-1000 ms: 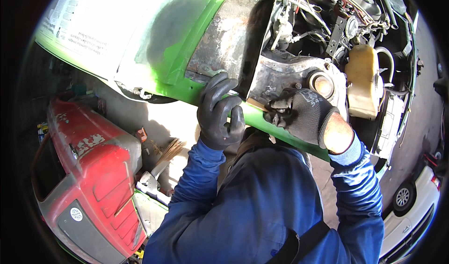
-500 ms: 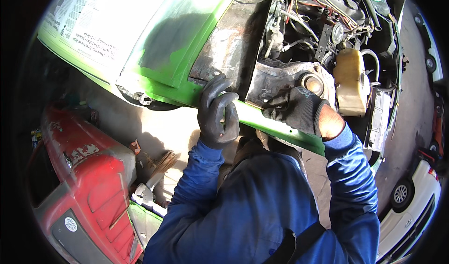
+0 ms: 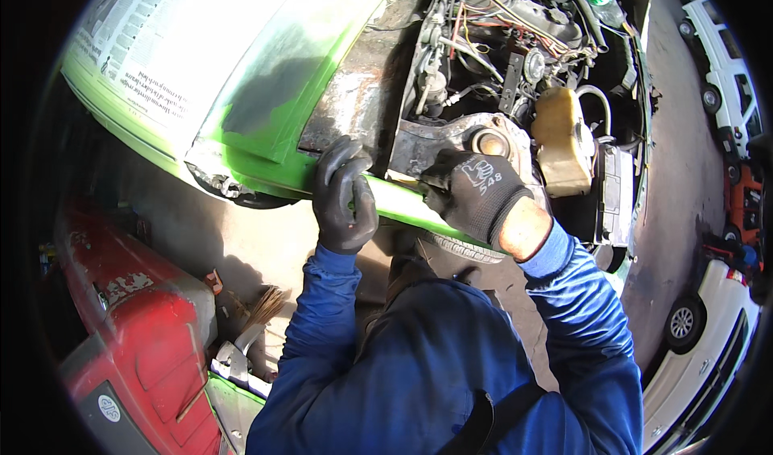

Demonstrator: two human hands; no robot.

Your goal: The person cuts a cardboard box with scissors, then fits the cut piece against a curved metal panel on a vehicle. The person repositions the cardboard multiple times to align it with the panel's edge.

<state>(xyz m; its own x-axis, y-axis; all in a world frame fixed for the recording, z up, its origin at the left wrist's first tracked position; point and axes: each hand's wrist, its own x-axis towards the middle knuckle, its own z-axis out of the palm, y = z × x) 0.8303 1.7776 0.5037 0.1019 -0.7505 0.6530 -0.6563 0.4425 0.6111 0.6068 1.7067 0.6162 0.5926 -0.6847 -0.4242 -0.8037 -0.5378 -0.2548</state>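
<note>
My left hand (image 3: 345,201), in a dark glove, has its fingers curled over the edge of a bright green car fender (image 3: 398,201). Farther right on the same edge, my right hand (image 3: 477,191) is closed, its gloved back facing up. Whatever lies under its fingers is hidden. Just beyond this hand, inside the engine bay, is a round metal cap (image 3: 489,142) on a worn metal panel. A yellowed plastic tank (image 3: 561,142) stands to the right of it.
Newspaper (image 3: 153,60) covers part of the car at upper left. A red car body part (image 3: 161,326) stands at lower left, near a straw broom (image 3: 266,304). A battery (image 3: 616,197) sits at the bay's right. White cars (image 3: 700,334) are parked at far right.
The view has swung, so the car appears farther left. My right hand has rolled, showing more of its back. My left hand keeps its hold on the fender edge.
</note>
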